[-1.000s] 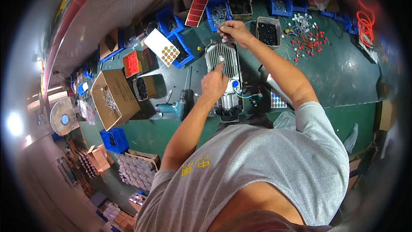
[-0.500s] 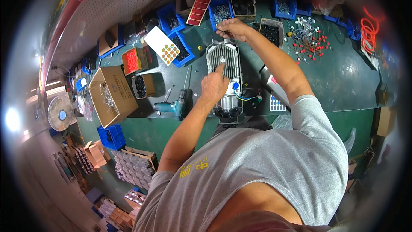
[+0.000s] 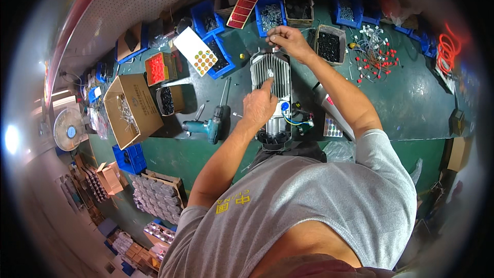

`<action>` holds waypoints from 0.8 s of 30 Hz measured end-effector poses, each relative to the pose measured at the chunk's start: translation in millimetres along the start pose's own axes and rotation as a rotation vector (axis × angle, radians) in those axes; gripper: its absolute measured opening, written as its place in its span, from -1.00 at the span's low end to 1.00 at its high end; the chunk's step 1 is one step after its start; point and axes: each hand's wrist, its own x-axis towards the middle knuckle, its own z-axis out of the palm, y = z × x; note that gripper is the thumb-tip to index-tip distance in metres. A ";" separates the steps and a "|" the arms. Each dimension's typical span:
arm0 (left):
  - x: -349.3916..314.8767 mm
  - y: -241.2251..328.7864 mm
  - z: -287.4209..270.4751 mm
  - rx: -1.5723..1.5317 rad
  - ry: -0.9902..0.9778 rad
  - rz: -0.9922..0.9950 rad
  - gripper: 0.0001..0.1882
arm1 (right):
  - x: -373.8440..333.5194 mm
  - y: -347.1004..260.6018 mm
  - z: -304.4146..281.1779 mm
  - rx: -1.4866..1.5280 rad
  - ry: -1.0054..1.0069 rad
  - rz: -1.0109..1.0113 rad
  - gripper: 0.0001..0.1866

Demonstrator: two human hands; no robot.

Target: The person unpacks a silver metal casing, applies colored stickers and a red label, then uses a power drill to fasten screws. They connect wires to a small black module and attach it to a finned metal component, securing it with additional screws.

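A silver finned motor stands on the bench in front of me, its black end nearest my body. My left hand lies over its middle with the index finger stretched to a small silver piece on the fins. Beyond the motor's far end, my right hand has thumb and fingers pinched together; whatever is between them is too small to make out. A blue round cap sits on the motor's right side, where blue and yellow wires come out.
A teal power drill and a cardboard box lie to the left. Blue bins of screws, a sticker sheet and a tub of black parts line the back. Red-tipped cables spread at the right.
My right hand has shifted slightly right and nearer, its fingers still pinched. My left index finger stays at the small silver piece. The whole view has shifted a little.
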 end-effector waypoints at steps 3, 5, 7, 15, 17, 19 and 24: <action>-0.3 -1.7 0.9 -0.012 -0.002 -0.002 -0.41 | -3.1 2.3 -3.3 0.054 0.026 0.058 -0.77; 0.4 -2.1 -0.4 -0.037 -0.003 0.003 -0.41 | -5.0 -0.5 -1.9 0.052 0.065 0.128 -0.77; 0.7 -5.6 2.9 -0.031 0.009 0.003 -0.41 | -3.7 -1.1 -1.2 0.044 0.068 0.165 -0.76; 1.0 -11.6 5.2 -0.057 0.006 0.027 -0.41 | 3.5 -25.9 2.5 -0.132 -0.035 0.190 -0.85; 1.2 -11.4 3.4 -0.066 -0.007 0.026 -0.41 | 8.7 -30.0 -0.1 -0.172 -0.090 0.217 -0.88; 1.7 -10.1 1.9 -0.067 -0.024 0.024 -0.41 | 16.5 -26.4 -2.6 -0.192 -0.127 0.193 -0.84; 2.5 -12.0 2.1 -0.049 -0.032 0.010 -0.40 | 20.5 -44.9 27.0 -0.544 -0.211 0.037 -0.89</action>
